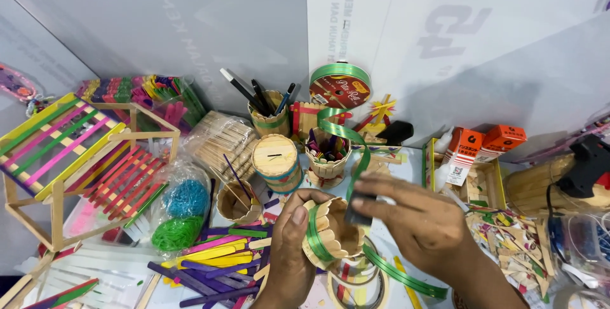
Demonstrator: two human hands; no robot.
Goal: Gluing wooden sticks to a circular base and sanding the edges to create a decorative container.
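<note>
Wood and ribbon: pale ice-cream sticks set upright in a ring make a small cup (332, 233) with a scalloped rim, and a shiny green ribbon (346, 134) is wrapped about its waist.
Where it is: held sideways above the table, low in the middle of the view, mouth turned toward the right hand.
Left hand (293, 245): closed round the cup from below, thumb pressed on the ribbon band.
Right hand (416, 220): fingers pinched on a small dark thing at the cup's rim (what it is I cannot tell), where the ribbon arrives.
Ribbon path: it runs down in a curl from a green spool (340, 85) leaning on the wall; a loose tail trails under the right wrist.
Table (406, 160): crowded with loose coloured sticks (216, 264), a striped stick bench (70, 150), bags of blue and green bands (181, 214), a slotted stick barrel (275, 161), a pen pot (269, 115) and orange boxes (486, 141).
Room: grey-white panels with faint large lettering stand behind the table.
Hard to make out: a black tool (588, 163) at the right edge is cut off, and the cup's base is hidden by the left palm.
</note>
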